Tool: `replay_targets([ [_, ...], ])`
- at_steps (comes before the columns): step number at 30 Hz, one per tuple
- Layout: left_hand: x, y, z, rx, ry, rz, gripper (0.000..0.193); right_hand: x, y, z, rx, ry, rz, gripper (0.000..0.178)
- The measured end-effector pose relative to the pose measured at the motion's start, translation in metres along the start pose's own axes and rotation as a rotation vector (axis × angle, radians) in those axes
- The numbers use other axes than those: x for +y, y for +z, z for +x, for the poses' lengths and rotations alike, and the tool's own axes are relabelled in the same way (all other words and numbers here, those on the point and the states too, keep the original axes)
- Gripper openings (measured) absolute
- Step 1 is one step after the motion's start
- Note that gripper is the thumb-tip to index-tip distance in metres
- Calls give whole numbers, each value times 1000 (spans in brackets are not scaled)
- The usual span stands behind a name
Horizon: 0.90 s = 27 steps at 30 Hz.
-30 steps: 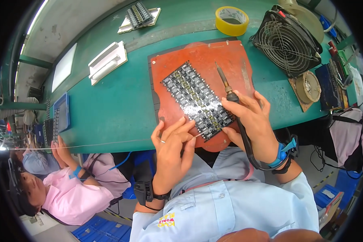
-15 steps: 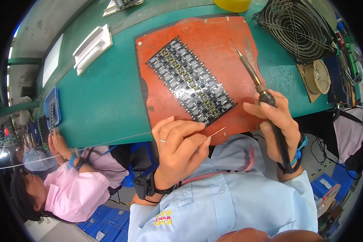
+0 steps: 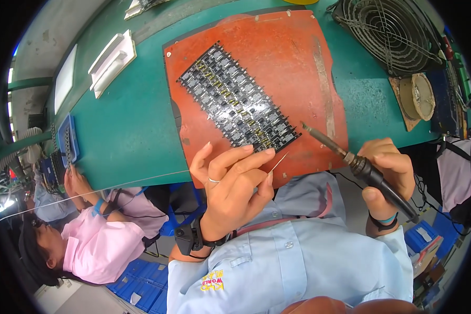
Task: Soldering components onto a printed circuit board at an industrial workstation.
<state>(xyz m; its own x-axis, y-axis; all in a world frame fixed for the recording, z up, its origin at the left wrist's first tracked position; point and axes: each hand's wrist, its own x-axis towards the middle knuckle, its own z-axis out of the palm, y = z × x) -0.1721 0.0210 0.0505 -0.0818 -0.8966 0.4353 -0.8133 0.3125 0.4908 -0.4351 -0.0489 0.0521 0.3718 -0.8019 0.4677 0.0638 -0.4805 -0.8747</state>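
Observation:
A black panel of small circuit boards (image 3: 240, 104) lies aslant on a red-orange mat (image 3: 298, 63). My left hand (image 3: 230, 193) rests at the panel's near edge, fingertips against it. Between its thumb and fingers is a thin solder wire (image 3: 279, 163), its free end poking out to the right below the panel's corner. The wire's long strand trails off to the left. My right hand (image 3: 395, 165) is closed around the handle of a soldering iron (image 3: 369, 172). The iron's tip points up and left, close to the panel's lower right corner; contact cannot be made out.
A black fan with a wire guard (image 3: 387, 34) stands at the back right, and a pale spool (image 3: 423, 97) sits near it. White slotted holders (image 3: 111, 63) and a blue tray (image 3: 74, 138) are on the left. A co-worker in pink (image 3: 102, 243) sits at the left.
The iron's tip has swung down and toward the panel's near corner, and my right hand has moved right and down. The panel and mat appear slightly further left in view.

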Motion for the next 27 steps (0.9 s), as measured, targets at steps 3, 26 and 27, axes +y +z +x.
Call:
replay_targets([
  [3,-4,2,0,14,60,30,19,1,-5,3,-53,-20,-15,44],
  [26,-11,-15,6,-49,91,11,22,-4,3,14,-179,-99,-100,38],
  [27,-12,-17,6,-40,109,16,22,-4,3,14,-159,-103,-99,38],
])
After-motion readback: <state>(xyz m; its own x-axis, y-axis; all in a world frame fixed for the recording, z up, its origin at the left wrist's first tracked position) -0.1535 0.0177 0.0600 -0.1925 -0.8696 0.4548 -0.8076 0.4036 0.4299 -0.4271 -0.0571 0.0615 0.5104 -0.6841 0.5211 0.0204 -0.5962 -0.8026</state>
